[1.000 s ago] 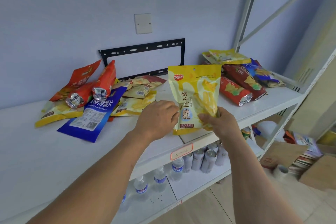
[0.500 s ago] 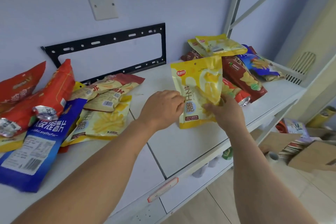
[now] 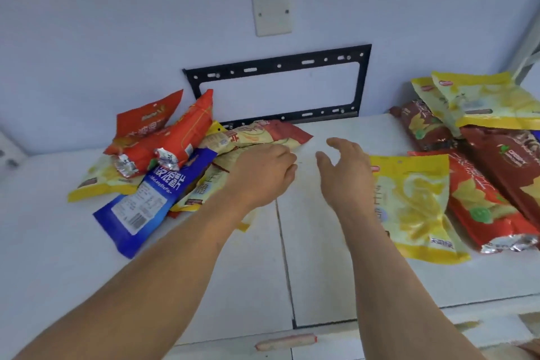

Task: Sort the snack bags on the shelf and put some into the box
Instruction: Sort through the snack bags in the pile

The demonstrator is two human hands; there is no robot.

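The yellow snack bag (image 3: 415,204) lies flat on the white shelf (image 3: 306,257), beside a red bag (image 3: 479,204) of the right-hand pile. My right hand (image 3: 344,172) hovers just left of it, fingers spread and holding nothing. My left hand (image 3: 263,175) rests on the left-hand pile, its fingertips bent down at the edge of a red-and-yellow bag (image 3: 263,134). That pile also has a blue bag (image 3: 146,202) and orange-red bags (image 3: 187,131). No box is in view.
More yellow bags (image 3: 485,102) and a dark red bag (image 3: 508,161) lie at the back right. A black metal bracket (image 3: 277,67) and a white wall plate (image 3: 271,12) are fixed to the wall behind the shelf. A seam runs down the shelf between my hands.
Both hands held the yellow bag upright before. It now lies on the shelf at the right, let go. My left hand has moved onto the left pile and the view has swung left.
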